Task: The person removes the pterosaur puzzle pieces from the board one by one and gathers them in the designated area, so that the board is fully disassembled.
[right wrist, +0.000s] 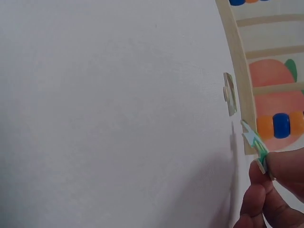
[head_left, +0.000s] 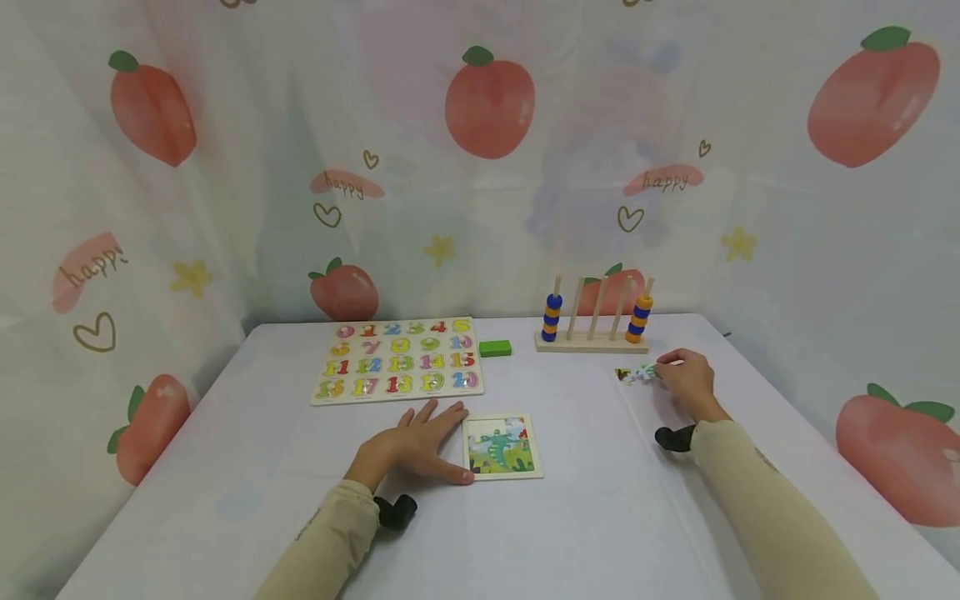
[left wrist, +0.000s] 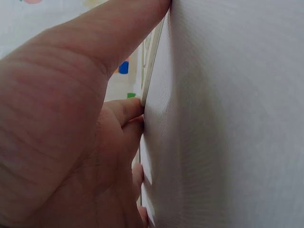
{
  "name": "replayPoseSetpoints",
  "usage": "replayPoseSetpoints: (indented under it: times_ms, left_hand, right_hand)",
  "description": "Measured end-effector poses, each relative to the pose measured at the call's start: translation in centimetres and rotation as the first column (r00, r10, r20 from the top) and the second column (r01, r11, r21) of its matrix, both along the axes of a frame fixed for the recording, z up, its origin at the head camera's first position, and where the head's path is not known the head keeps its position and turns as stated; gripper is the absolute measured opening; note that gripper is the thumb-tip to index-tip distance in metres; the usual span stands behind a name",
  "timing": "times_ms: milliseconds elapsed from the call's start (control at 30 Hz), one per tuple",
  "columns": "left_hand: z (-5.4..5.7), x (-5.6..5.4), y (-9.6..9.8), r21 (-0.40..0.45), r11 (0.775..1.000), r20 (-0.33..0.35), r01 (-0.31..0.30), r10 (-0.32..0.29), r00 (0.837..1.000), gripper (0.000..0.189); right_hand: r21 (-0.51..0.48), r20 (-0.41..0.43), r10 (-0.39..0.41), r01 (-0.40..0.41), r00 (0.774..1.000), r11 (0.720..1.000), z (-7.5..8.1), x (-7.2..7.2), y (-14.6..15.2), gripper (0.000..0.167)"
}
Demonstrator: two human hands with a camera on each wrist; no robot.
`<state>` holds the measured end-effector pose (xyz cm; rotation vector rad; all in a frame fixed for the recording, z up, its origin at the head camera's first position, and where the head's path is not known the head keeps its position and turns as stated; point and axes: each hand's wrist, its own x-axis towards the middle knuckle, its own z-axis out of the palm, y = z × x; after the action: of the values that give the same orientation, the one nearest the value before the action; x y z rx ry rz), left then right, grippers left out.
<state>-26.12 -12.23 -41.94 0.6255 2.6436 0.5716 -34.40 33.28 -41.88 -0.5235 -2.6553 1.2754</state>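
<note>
In the head view a small framed dinosaur jigsaw puzzle (head_left: 498,448) lies on the table, with a pale gap at its upper left. My left hand (head_left: 412,448) rests along its left side, fingers spread, thumb at the lower corner and index finger by the upper one. Farther right, my right hand (head_left: 686,383) pinches a green and light-blue puzzle piece (right wrist: 257,146) between thumb and fingers. The right wrist view shows that piece tilted above the tabletop. A second puzzle piece (right wrist: 230,94) lies flat just beyond it, near the bead rack.
A number board (head_left: 401,361) lies at the back left, a green block (head_left: 495,348) beside its right edge. The wooden bead rack (head_left: 591,342) stands at the back right with blue and orange beads on its end pegs. A peach-print curtain hangs behind the white table (head_left: 585,517).
</note>
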Motion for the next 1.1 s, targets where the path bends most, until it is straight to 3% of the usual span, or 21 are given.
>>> replayPoseSetpoints:
  times_ms: [400,700,900,1100]
  left_hand:
    - [0.3,0.1,0.0,-0.008,1.0,0.001,-0.012,0.012,1.0,0.107]
    - [-0.7,-0.4,-0.3,-0.015,1.0,-0.021,0.011,-0.012,1.0,0.114]
    - [0.0,0.1,0.1,-0.04,0.999,-0.004,-0.016,0.016,1.0,0.108]
    - [-0.1,0.1,0.2,-0.051,0.999,-0.009,-0.015,0.015,1.0,0.107]
  right_hand:
    - [-0.064,0.041,-0.048,0.051,0.998,0.997,-0.2,-0.8,0.2,0.031]
    - [-0.087,0.079,-0.027,0.033,0.997,0.996,-0.1,-1.0,-0.1,0.032]
    - [-0.055,0.09,-0.033,0.038,0.995,0.998,-0.3,-1.0,0.0,0.034]
    - [-0.035,0.098,-0.02,0.023,0.995,0.999,-0.5,-0.9,0.0,0.036]
